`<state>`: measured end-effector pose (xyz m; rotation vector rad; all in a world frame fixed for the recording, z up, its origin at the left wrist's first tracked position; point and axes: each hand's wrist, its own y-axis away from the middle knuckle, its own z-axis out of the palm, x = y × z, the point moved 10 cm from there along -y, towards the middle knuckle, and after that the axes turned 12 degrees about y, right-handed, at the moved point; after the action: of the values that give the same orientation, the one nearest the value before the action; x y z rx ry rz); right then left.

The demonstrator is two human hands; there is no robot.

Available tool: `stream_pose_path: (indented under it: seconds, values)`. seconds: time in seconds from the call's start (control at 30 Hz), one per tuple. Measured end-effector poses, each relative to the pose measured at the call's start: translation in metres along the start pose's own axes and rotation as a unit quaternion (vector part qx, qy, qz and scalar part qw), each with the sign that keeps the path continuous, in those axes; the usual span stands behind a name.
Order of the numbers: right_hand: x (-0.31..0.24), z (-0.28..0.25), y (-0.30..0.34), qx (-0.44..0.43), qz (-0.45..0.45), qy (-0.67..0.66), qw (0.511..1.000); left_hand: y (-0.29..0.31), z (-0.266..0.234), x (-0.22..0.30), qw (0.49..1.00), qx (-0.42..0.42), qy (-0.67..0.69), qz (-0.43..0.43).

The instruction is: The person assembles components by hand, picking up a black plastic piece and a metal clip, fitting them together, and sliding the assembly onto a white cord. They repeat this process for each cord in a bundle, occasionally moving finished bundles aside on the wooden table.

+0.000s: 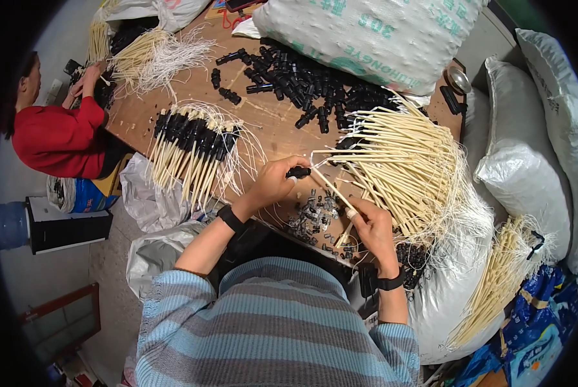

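Observation:
Between the fingers of my left hand (273,184) is a short black plastic fitting (298,172). My right hand (374,231) is closed on a thin cream tube (331,187), whose far end slants up toward the fitting; whether the two touch I cannot tell. White string shows by the tube's upper end. Just right of my hands lies a big pile of cream tubes (411,161) with white strings. To the left is a row of cream tubes with black fittings (192,142) on their far ends. Small clear and dark pieces (315,209) lie scattered between my hands.
Loose black fittings (295,84) cover the table's (231,135) far middle, under a large white sack (366,39). A metal bowl (458,80) sits at the far right. Full sacks (528,142) stand on the right. A person in red (60,138) works at far left.

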<state>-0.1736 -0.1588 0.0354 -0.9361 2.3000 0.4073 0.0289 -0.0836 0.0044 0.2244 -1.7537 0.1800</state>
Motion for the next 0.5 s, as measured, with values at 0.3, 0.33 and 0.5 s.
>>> stream_pose_path:
  seconds: [0.3,0.33,0.5]
  values:
    - [-0.057,0.014,0.002,0.068,-0.201,0.218,0.953,0.014,0.040,0.023,0.950,-0.038,-0.253,0.177]
    - [-0.064,0.018,0.001,0.070,-0.215,0.271,0.936,0.014,0.042,0.025,0.950,-0.036,-0.255,0.174]
    - [-0.029,-0.012,-0.011,0.088,-0.089,0.269,0.955,0.028,0.007,0.056,0.915,0.088,-0.313,0.239]
